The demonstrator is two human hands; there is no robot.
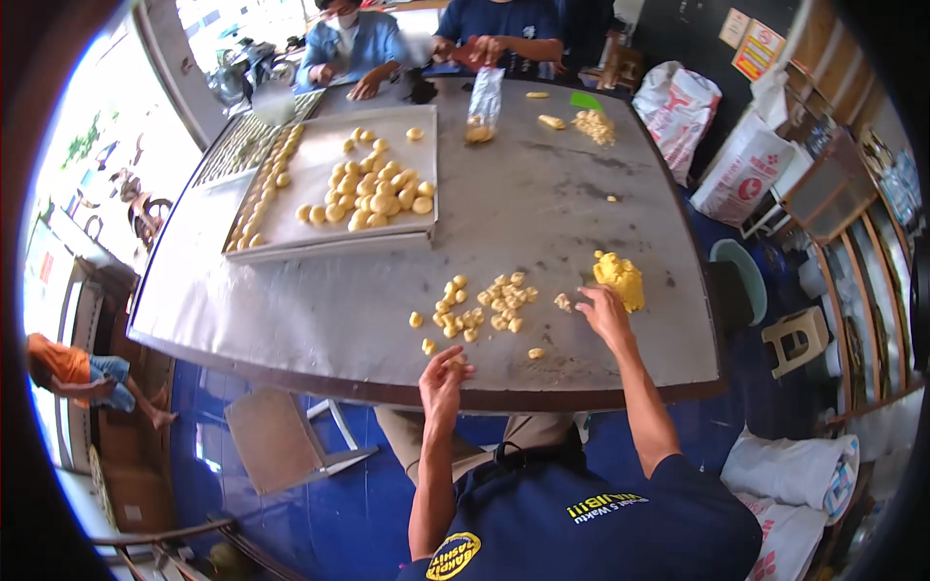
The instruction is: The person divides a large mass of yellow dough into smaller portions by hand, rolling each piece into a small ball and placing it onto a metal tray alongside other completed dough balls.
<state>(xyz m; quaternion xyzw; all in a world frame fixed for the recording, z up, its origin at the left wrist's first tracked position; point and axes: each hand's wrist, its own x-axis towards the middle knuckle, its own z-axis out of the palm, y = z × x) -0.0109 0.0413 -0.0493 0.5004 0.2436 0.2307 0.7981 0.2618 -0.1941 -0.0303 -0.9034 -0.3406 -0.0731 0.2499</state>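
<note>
Rounded balls sit heaped on the tray, apparently done; loose lumps and yellow dough remain on my desk. Right grip: loosened, at the dough. Left grip: curled, contents unclear.

Right-hand fingers beside a yellow mound on a metal table

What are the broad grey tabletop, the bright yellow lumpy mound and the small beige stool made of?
The grey tabletop is probably sheet metal, satiny, with glare and smudges. The yellow mound seems soft dough or paste, matte and lumpy. The beige stool is likely dull moulded plastic, corners rounded.
</note>
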